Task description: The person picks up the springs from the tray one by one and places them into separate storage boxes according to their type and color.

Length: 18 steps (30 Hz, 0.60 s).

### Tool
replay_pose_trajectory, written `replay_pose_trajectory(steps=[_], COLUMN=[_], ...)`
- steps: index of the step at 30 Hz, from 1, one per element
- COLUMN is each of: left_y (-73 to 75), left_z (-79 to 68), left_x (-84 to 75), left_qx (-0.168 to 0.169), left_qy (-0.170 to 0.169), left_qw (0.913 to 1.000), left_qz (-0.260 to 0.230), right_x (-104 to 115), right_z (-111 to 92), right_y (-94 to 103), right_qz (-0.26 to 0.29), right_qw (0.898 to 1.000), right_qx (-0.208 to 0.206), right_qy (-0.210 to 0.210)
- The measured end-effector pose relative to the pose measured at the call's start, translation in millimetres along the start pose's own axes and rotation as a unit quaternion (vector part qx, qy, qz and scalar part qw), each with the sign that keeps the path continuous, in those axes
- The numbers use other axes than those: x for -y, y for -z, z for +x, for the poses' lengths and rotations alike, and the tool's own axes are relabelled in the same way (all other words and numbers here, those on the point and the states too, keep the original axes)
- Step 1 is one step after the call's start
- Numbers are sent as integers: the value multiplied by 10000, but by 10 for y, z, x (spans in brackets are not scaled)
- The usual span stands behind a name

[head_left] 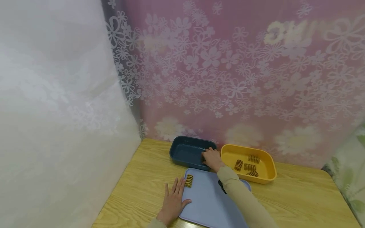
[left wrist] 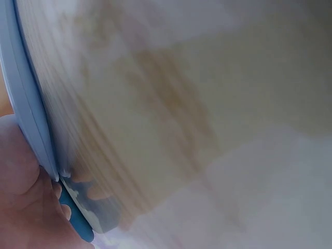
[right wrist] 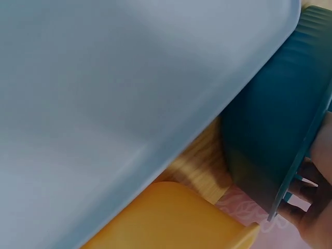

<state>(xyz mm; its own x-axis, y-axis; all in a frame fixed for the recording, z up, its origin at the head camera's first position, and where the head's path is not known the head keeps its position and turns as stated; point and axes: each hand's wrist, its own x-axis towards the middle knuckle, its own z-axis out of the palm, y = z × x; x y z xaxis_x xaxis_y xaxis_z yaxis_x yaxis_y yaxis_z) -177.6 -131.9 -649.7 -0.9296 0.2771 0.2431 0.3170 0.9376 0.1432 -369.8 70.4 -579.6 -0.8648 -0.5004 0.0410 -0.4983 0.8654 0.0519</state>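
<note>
My left hand (head_left: 172, 202) lies with its fingers straight and spread at the left edge of a pale blue-lilac tray (head_left: 209, 199). Just beyond its fingertips, a brown-and-dark striped, coil-like piece (head_left: 188, 180) sits in the tray's far left corner. My right hand (head_left: 212, 158) reaches over the right end of a dark blue rectangular container (head_left: 185, 153), fingers bent down inside it. In the right wrist view, those fingers (right wrist: 303, 189) show at the container's rim. I cannot tell whether they hold anything. The left wrist view shows part of my left hand (left wrist: 26, 207) against the tray edge (left wrist: 31, 104).
Right of the dark blue container stands a yellow container (head_left: 266, 163) with several striped coil-like pieces (head_left: 249, 167) inside. A wooden table (head_left: 137, 183) bears everything. Behind it hangs a pink flowered curtain (head_left: 228, 79), and a whitish sheet (head_left: 57, 110) closes off the left side.
</note>
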Motion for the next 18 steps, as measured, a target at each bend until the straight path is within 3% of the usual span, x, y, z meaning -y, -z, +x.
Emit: replay_pose_trajectory(steps=[4, 9, 13, 18], left_y=[13, 25, 58, 89], left_z=[13, 10, 8, 11], left_x=[-10, -34, -45, -44], left_qx=[179, 116, 272, 416], left_qy=[61, -11, 64, 94], left_qw=[9998, 9999, 9995, 9988], left_qz=[13, 72, 110, 226], right_x=[-13, -41, -46, -14], right_z=[5, -29, -64, -132], right_y=[-15, -10, -6, 67], right_qz=[20, -26, 31, 130], right_qw=[10000, 9997, 9959, 9812], right_qx=[8, -247, -893, -1854], right_qy=[-30, -13, 146, 527])
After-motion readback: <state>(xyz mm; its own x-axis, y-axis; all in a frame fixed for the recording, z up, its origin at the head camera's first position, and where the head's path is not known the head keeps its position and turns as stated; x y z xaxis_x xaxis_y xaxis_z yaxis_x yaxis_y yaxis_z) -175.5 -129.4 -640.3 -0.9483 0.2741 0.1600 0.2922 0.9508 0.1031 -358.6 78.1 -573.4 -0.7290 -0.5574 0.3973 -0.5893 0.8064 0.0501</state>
